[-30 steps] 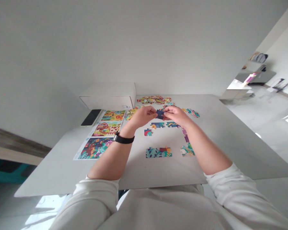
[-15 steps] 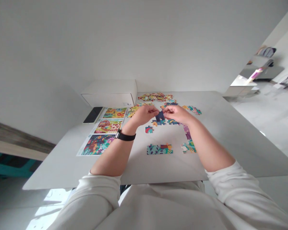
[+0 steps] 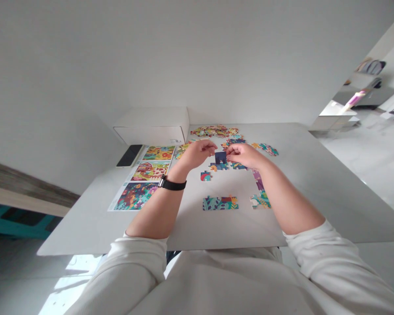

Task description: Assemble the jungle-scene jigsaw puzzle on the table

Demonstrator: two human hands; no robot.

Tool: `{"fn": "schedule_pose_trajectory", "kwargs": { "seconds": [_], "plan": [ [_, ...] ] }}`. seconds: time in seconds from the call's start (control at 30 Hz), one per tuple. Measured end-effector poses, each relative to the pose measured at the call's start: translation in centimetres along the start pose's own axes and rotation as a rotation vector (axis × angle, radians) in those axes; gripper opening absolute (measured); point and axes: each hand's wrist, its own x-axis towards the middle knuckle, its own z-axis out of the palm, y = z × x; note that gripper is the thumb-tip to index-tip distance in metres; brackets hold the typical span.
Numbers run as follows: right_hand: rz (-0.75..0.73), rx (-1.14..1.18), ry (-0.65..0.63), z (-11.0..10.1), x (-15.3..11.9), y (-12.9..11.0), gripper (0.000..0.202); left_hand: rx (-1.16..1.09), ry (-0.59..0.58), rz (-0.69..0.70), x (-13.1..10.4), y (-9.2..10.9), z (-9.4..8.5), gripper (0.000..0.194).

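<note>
A dark blue puzzle piece (image 3: 220, 157) is pinched at its right edge by my right hand (image 3: 243, 155). It is held over a joined strip of pieces with an orange shape (image 3: 218, 166). My left hand (image 3: 200, 154) hovers just left of the dark piece, its fingers curved and slightly apart, holding nothing. Beneath my right hand lies another blue section (image 3: 239, 166). A red and teal piece (image 3: 205, 176) lies alone nearer to me. Closer still is a joined leafy strip (image 3: 219, 203), with a purple section (image 3: 258, 179) and a leafy corner section (image 3: 261, 200) to its right.
Loose puzzle pieces (image 3: 215, 130) are heaped at the back, with more (image 3: 268, 149) at the right. A picture sheet (image 3: 141, 177), a phone (image 3: 130, 155) and a white box (image 3: 151, 131) occupy the left side of the white table (image 3: 190, 227). A wall stands behind.
My left fingers have come off the dark blue piece and moved slightly left. The piece now appears more upright in my right fingers. The whole view has shifted a little.
</note>
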Motion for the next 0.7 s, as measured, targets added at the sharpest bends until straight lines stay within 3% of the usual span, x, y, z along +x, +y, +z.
{"fn": "schedule_pose_trajectory", "kwargs": {
  "seconds": [0.17,0.4,0.7],
  "plan": [
    [0.002,0.012,0.010,0.0,-0.1,-0.3,0.013,0.015,-0.002,0.007,0.1,-0.5,0.6,0.029],
    [0.008,0.014,0.014,0.3,-0.3,-0.5,0.014,0.060,-0.044,-0.022,0.2,-0.8,-0.2,0.016],
    [0.047,-0.146,-0.083,0.2,-0.6,-0.3,0.013,0.100,-0.038,-0.139,0.3,-6.0,-2.5,0.021]
  ]
}}
